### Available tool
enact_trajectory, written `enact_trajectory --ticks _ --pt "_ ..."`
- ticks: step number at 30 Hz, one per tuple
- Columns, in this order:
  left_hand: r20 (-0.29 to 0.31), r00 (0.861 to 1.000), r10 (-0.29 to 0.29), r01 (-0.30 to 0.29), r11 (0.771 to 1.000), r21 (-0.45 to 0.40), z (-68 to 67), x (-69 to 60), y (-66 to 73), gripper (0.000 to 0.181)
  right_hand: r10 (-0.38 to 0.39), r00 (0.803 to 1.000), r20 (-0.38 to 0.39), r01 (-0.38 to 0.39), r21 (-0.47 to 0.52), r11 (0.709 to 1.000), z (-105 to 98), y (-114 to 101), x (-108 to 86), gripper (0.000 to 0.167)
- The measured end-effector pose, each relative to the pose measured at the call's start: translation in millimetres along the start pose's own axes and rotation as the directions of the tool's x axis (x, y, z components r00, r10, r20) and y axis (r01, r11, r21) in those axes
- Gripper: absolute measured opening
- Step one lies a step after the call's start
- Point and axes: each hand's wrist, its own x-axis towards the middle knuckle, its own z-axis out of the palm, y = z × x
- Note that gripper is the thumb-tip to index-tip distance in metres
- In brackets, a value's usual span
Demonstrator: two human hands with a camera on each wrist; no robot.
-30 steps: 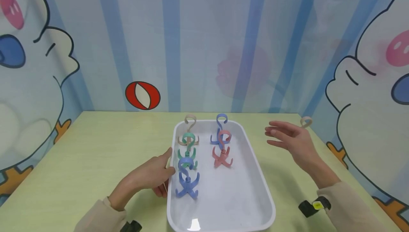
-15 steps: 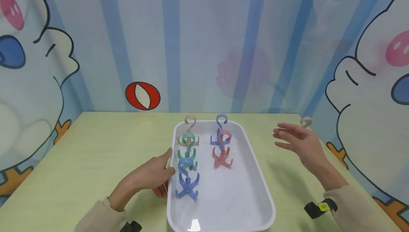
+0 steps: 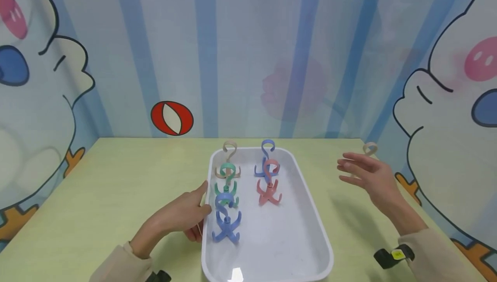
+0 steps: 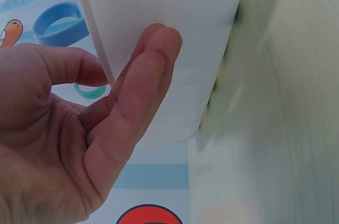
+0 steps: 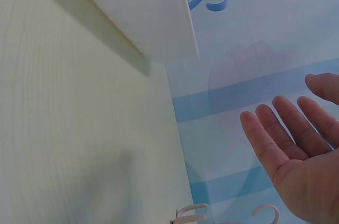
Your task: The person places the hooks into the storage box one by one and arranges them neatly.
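Observation:
My left hand (image 3: 180,213) grips the left rim of a white tray (image 3: 289,234). In the left wrist view the thumb lies at the rim and the fingers (image 4: 140,94) rest against the outer wall. Inside the tray stand several four-pronged hanging hooks: on the left a beige one (image 3: 230,144), a green one (image 3: 226,187) and a blue one (image 3: 226,226); on the right another blue hook (image 3: 268,144) and a red one (image 3: 268,193). My right hand (image 3: 372,178), holding nothing, hovers right of the tray with fingers extended. It partly covers another beige hook (image 3: 370,148).
A pale yellow-green table (image 3: 116,187) carries the tray. Behind it hangs a blue-striped curtain (image 3: 240,57) with printed cartoon figures, which also lines both sides. The right wrist view catches the beige hook's prongs (image 5: 192,214) at its lower edge.
My right hand has drawn away to the right and slightly down, toward the beige hook outside the tray. The left hand keeps its grip, and the tray's hooks stand as before.

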Motion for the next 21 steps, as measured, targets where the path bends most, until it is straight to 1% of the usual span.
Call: enact_trajectory --ticks 7,15,21 --pt "0.004 1.000 -0.003 0.003 1.000 -0.004 0.4 1.3 -1.7 0.075 0.007 1.000 -0.010 -0.007 -0.003 1.000 -5 2 -1.7 0.030" --pt "0.002 1.000 -0.006 0.006 1.000 -0.002 0.5 0.9 -0.1 0.075 0.007 1.000 -0.012 -0.007 0.014 1.000 -10 3 -4.1 0.028" --pt "0.003 1.000 -0.015 0.015 1.000 -0.001 1.0 0.6 0.1 0.075 0.021 0.999 -0.037 -0.020 0.028 0.999 -13 5 -6.7 0.027"
